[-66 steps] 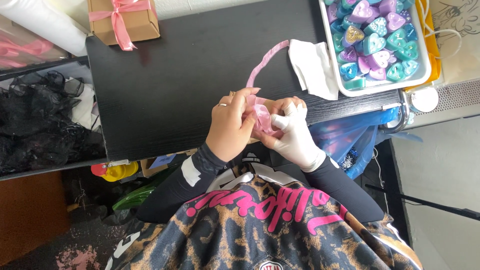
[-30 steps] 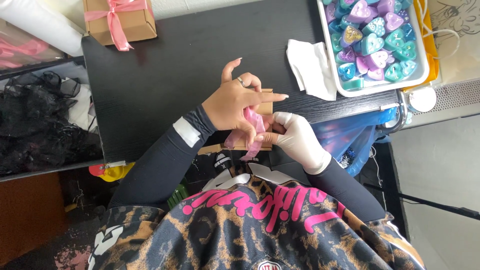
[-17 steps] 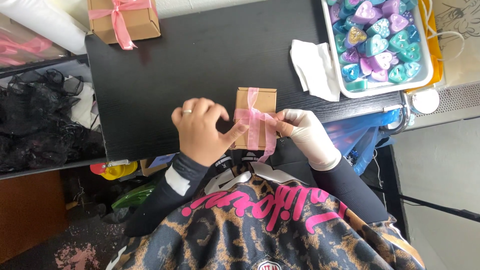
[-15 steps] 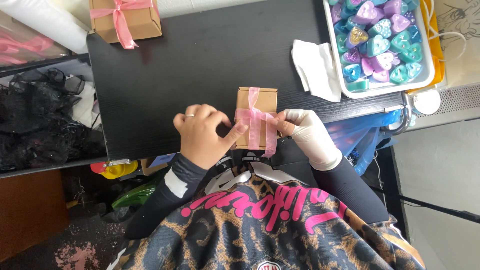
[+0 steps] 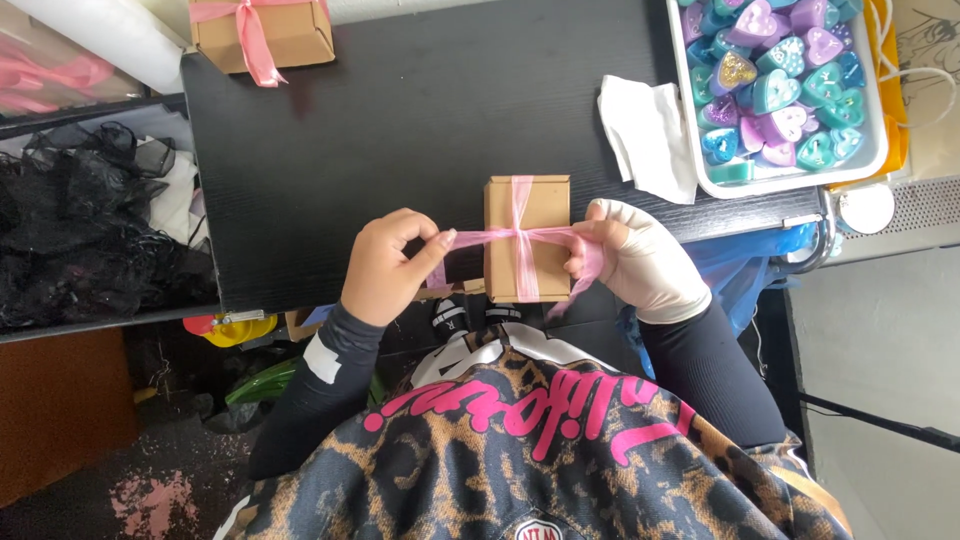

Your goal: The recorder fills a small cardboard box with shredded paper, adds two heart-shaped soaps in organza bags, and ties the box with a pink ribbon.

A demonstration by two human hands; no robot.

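Observation:
A small brown cardboard box (image 5: 540, 205) lies on the black table (image 5: 400, 120) near its front edge. A pink ribbon (image 5: 520, 238) crosses over the box lengthwise and sideways. My left hand (image 5: 385, 265), bare, pinches the ribbon's left end and holds it taut. On the other side my right hand (image 5: 640, 260), in a white glove, grips the right end beside the box. The two ends stretch away from a crossing at the middle of the box.
A second brown box with a pink bow (image 5: 262, 30) stands at the table's far left corner. A white tray (image 5: 880, 150) of coloured heart-shaped pieces sits at the far right, with a white cloth (image 5: 648, 135) beside it. Black netting fabric (image 5: 80, 240) lies left of the table.
Earlier both hands held the box and ribbon up close together. The box now lies flat on the table, and my hands have drawn apart, each pulling a ribbon end sideways.

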